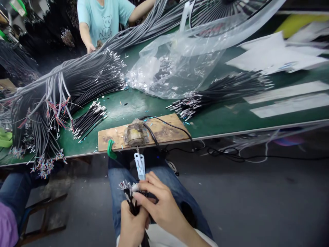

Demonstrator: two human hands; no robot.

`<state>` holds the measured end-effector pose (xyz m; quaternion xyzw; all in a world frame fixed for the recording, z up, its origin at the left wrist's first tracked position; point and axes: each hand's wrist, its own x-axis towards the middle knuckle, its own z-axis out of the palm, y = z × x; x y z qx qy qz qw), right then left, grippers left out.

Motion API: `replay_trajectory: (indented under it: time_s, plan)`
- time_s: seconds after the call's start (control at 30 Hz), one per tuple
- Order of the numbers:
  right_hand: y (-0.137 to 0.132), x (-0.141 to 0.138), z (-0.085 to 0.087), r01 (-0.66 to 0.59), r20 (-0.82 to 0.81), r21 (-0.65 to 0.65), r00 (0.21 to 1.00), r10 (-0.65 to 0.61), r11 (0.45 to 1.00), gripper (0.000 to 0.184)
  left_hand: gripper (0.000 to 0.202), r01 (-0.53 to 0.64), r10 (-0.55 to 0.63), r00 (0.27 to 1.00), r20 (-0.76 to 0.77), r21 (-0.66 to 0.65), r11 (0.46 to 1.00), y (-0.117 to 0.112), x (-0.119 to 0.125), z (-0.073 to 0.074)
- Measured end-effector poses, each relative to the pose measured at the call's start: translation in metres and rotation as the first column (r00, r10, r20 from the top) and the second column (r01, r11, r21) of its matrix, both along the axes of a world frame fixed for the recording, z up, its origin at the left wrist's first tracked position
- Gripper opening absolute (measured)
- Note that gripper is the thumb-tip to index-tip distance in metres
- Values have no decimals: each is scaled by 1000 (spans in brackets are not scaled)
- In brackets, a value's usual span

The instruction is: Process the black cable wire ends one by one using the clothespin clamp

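Over my lap, my left hand is wrapped round a bundle of black cables, whose stripped, silvery wire ends fan out at the top. My right hand is closed at those ends, thumb and fingers pinched together; what lies between its fingertips is partly hidden. Just beyond the fingers, a pale blue clothes peg hangs from the shaft of a small motor. The motor is fixed on a wooden board at the table's edge.
The green table carries grey and black cable bundles, a clear plastic bag, more black cables and a fan. A green clamp grips the board. A person in a light blue shirt stands across the table.
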<state>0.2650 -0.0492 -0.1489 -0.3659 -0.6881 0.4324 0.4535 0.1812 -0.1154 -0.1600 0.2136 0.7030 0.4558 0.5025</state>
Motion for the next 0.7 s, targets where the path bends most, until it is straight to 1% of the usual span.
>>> replay_trajectory:
  time_s: [0.07, 0.13, 0.2, 0.23, 0.3, 0.37, 0.4, 0.5, 0.53, 0.57, 0.6, 0.7]
  plan:
    - [3, 2, -2, -36, -77, -108, 997, 28, 993, 20, 31, -60, 60, 998, -25, 8, 998, -1, -2, 0]
    - [4, 4, -5, -97, -144, -198, 987, 69, 975, 24, 25, -125, 126, 991, -48, 22, 992, -3, -6, -1]
    - [3, 5, -8, -141, -186, -274, 978, 92, 951, 29, 25, -167, 168, 985, -47, 29, 985, -4, -7, -2]
    - [3, 6, -9, -137, -191, -301, 978, 81, 944, 32, 26, -180, 181, 983, -35, 24, 983, -5, -7, -3]
    - [2, 7, -11, -88, -176, -317, 984, 33, 944, 36, 32, -198, 198, 980, 0, 2, 980, -7, -3, -5]
    - [2, 8, -11, -37, -153, -281, 988, -7, 959, 37, 41, -223, 224, 974, 34, -25, 974, -10, 1, -7]
    - [3, 9, -10, -51, -146, -251, 989, 14, 967, 37, 46, -239, 240, 970, 47, -37, 970, -11, 3, -9]
    - [4, 11, -7, -208, -130, -165, 974, 188, 964, 36, 52, -276, 280, 957, 76, -66, 959, -15, 8, -13]
    - [4, 11, -7, -244, -119, -144, 966, 228, 959, 36, 52, -278, 284, 955, 84, -72, 958, -16, 8, -14]
    - [3, 10, -6, -246, -105, -125, 967, 234, 961, 35, 53, -275, 281, 955, 92, -74, 959, -16, 8, -15]
    - [1, 9, -6, -213, -85, -101, 975, 205, 972, 35, 53, -266, 272, 957, 98, -70, 961, -15, 7, -16]
    - [-8, 2, -9, -19, -6, 21, 1000, 19, 1000, 31, 53, -227, 229, 968, 104, -32, 973, -11, 4, -17]
